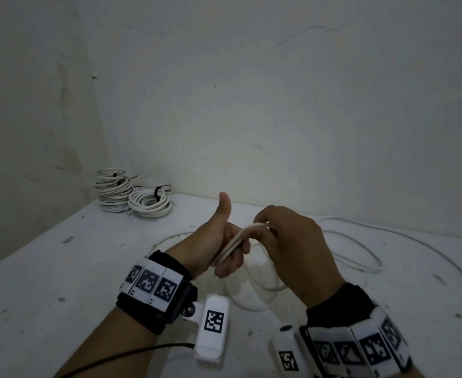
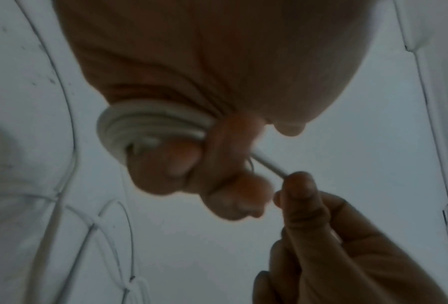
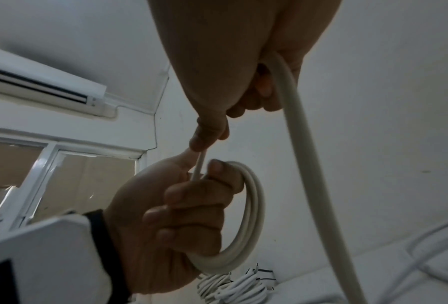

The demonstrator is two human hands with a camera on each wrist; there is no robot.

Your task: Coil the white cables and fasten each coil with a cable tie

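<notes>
Above a scuffed white tabletop (image 1: 47,268) set against a bare white wall, a person winds a round white plastic-sheathed cable (image 1: 232,242) into a small coil. The left hand (image 1: 219,241) holds the coil in the air, fingers curled through its loops and thumb raised. The right hand (image 1: 292,246), just beside it and touching the same cable, pinches the running strand between thumb and fingertips (image 2: 299,185), with the rest of its fingers curled round the cable. From that pinch the free length drops to the right and lies in loose sweeps (image 1: 360,241) across the table, so the slack feeds in from the right hand's side, which is nearer it. Much cable looks left to wind, and no tie shows on this coil. No containers are in view; finished white coils bound with black cable ties (image 1: 131,196) are stacked in the far left corner.
</notes>
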